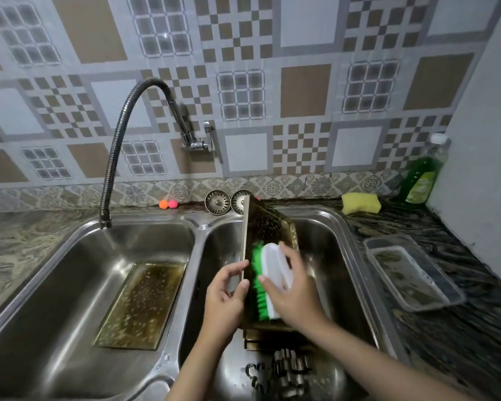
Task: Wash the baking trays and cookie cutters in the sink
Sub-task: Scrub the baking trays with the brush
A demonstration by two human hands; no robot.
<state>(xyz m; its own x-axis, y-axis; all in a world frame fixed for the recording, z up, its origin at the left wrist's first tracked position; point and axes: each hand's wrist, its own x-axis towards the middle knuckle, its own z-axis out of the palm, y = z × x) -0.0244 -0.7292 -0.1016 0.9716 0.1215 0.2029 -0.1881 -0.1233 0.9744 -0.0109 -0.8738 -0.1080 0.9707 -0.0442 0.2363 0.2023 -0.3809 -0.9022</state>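
Note:
In the right basin of a double steel sink [342, 250] a golden baking tray [265, 228] stands tilted on its edge. My left hand [224, 299] grips its left rim. My right hand [294, 290] holds a white scrubbing brush [274, 274] with green bristles pressed against the tray's inner face. More trays [268, 337] lie under it. Several metal cookie cutters [287, 371] sit on the basin floor near me. Another golden tray [142, 305] lies flat in the left basin, speckled with drops.
A flexible tap hose [113, 157] arches over the left basin. Two drain strainers [218, 202] lean at the sink's back rim. A yellow sponge [360, 202] and green dish soap bottle [422, 175] stand back right. A clear plastic container [411, 273] lies on the right counter.

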